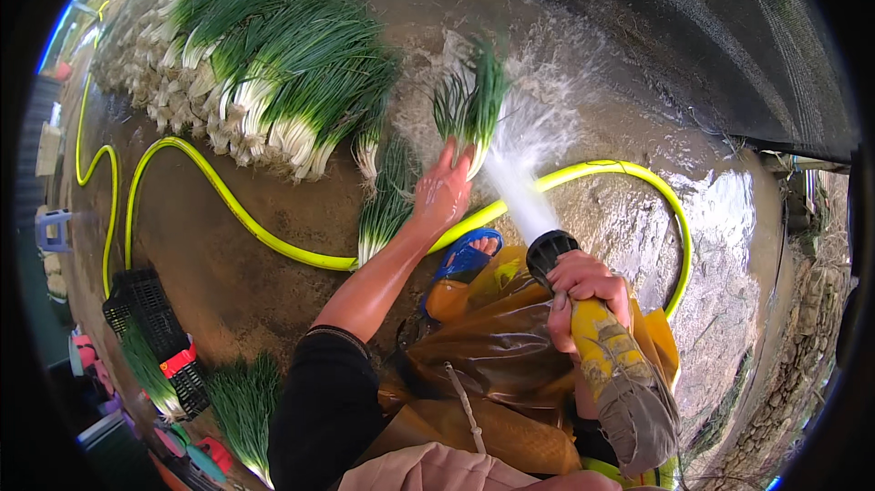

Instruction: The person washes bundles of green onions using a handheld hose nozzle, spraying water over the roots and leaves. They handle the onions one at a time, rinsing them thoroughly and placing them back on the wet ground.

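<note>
My left hand (pixel 443 190), wet, grips a small bunch of scallions (pixel 482 104) by the white stems, with the green leaves fanning away from me. My right hand (pixel 591 286) is wrapped around a hose spray nozzle (pixel 552 251) with a black head and a worn yellow body bound in grey tape. A wide jet of water (pixel 523 183) leaves the nozzle and passes close beside the bunch, splashing on the wet ground beyond it. More scallions (pixel 388 197) lie on the ground by my left forearm, partly hidden by it.
A large heap of scallions (pixel 287 67) lies at upper left, many roots muddy. A yellow hose (pixel 273 241) snakes across the ground past my blue sandal (pixel 472 255). A black plastic crate (pixel 147 313) stands at left near another bunch (pixel 245 395). Dark netting (pixel 718 33) hangs at upper right.
</note>
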Action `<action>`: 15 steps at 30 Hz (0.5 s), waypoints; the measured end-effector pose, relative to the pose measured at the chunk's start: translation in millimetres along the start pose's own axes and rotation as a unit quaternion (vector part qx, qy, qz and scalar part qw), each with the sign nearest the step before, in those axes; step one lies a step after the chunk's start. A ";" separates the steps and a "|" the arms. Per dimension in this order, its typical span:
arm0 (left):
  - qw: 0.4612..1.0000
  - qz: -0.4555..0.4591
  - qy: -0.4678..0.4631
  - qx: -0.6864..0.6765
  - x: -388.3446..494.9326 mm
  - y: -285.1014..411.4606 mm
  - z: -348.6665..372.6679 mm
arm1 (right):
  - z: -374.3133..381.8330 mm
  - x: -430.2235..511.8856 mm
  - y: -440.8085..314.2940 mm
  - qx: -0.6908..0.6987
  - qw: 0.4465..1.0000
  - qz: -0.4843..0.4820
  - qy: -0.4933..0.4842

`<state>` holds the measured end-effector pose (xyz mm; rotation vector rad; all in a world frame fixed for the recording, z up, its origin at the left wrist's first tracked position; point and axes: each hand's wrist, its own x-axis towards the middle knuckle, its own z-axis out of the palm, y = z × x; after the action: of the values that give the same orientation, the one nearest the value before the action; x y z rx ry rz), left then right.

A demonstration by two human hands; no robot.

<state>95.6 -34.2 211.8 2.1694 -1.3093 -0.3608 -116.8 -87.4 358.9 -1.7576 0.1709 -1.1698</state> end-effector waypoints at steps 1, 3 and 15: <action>0.999 -0.008 0.037 -0.019 -5.2 10.7 -9.5 | 1.9 -2.6 -5.1 0.013 1.000 -0.001 0.000; 0.966 -0.135 0.128 -0.182 9.0 -21.2 35.8 | 11.8 -5.9 -13.8 0.035 0.999 -0.012 0.008; 0.629 -0.400 -0.052 -0.665 -58.2 -52.0 138.4 | 18.3 -12.3 -24.4 0.070 0.997 0.001 0.015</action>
<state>35.5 -11.1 66.5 1.1604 0.2079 -1.2949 -118.3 -56.2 369.0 -1.6181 0.1058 -1.1795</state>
